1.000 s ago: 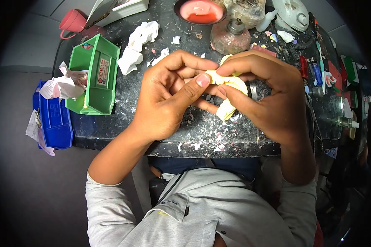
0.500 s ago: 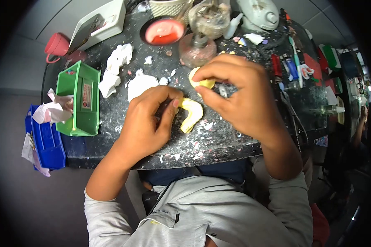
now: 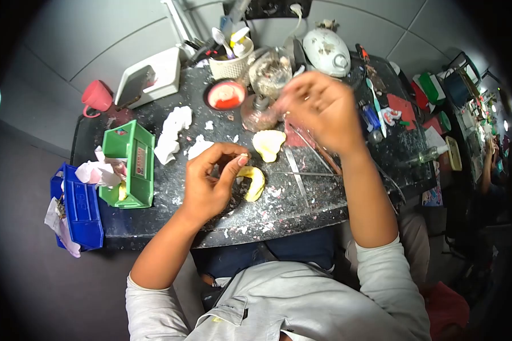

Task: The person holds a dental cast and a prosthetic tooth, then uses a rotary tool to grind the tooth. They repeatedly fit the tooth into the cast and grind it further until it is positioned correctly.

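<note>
A yellow U-shaped arch, like a dental cast piece, lies on the black worktop. My left hand is at its left end, thumb and index finger pinched together. The thumb overlaps that end, so I cannot see whether it is gripped. Just beyond lies a lumpy yellow cast piece, apart from both hands. My right hand is raised beside the glass spirit lamp, blurred, with loosely curled fingers and nothing visible in them. Below it are a metal spatula and other thin tools.
A green bin and a blue bin stand at left, with crumpled paper nearby. Behind are a pink bowl, a white tray and a pink mug. A toothbrush and a denture lie at right.
My right hand has let go of the lumpy yellow piece, which now lies on the worktop, and has lifted away. Tools under that hand have come into view. The camera has tilted up.
</note>
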`<act>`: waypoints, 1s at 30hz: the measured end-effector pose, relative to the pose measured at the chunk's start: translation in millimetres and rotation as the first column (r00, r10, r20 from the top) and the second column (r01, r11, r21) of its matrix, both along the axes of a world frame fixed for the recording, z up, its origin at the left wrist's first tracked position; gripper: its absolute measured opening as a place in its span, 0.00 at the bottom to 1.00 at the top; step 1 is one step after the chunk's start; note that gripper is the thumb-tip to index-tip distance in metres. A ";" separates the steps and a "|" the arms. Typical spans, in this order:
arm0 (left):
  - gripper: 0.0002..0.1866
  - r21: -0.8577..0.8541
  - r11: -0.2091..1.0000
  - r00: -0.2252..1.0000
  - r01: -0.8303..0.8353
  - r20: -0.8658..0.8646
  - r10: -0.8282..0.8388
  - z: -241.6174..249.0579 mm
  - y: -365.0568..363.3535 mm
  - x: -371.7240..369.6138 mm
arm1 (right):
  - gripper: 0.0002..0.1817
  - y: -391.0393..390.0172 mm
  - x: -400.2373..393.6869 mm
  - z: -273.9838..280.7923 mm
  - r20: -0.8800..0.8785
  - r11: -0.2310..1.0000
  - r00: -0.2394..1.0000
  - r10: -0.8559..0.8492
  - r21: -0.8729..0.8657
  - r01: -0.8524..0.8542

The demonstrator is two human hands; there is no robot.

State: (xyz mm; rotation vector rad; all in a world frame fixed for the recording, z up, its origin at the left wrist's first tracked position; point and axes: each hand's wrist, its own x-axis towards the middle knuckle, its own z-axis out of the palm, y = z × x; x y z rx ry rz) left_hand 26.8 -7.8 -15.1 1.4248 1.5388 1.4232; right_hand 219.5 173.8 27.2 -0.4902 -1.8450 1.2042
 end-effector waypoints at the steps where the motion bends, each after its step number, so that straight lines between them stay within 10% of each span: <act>1: 0.06 0.007 1.000 1.000 0.010 0.016 -0.010 -2.3 2.3 -1.2 | 0.10 22.0 -2.7 -1.9 -0.122 0.982 0.981 -0.148 -0.137 0.131; 5: 0.06 0.020 0.998 0.996 0.051 -0.078 -0.050 2.8 2.7 -1.4 | 0.18 100.1 -19.5 -18.9 0.164 0.778 0.768 -0.619 -0.011 0.628; 8: 0.06 0.037 0.998 0.995 0.060 -0.079 -0.057 3.2 1.9 -0.5 | 0.25 163.9 -30.5 -31.9 0.605 0.773 0.581 -0.544 0.092 0.627; 13: 0.07 0.034 0.996 0.993 0.079 0.080 -0.081 -4.5 6.4 -8.4 | 0.40 181.2 -45.4 -19.8 0.705 0.773 0.412 -0.577 0.309 0.554; 26: 0.08 0.047 0.987 0.967 0.153 0.201 -0.159 -10.6 13.8 -10.8 | 0.23 233.8 -48.0 -45.0 0.539 0.779 0.596 -0.596 0.209 0.591; 30: 0.08 0.057 0.984 0.952 0.167 0.249 -0.176 -10.6 17.6 -16.6 | 0.17 186.6 -16.6 -1.2 0.491 0.843 0.785 -0.378 -0.167 0.511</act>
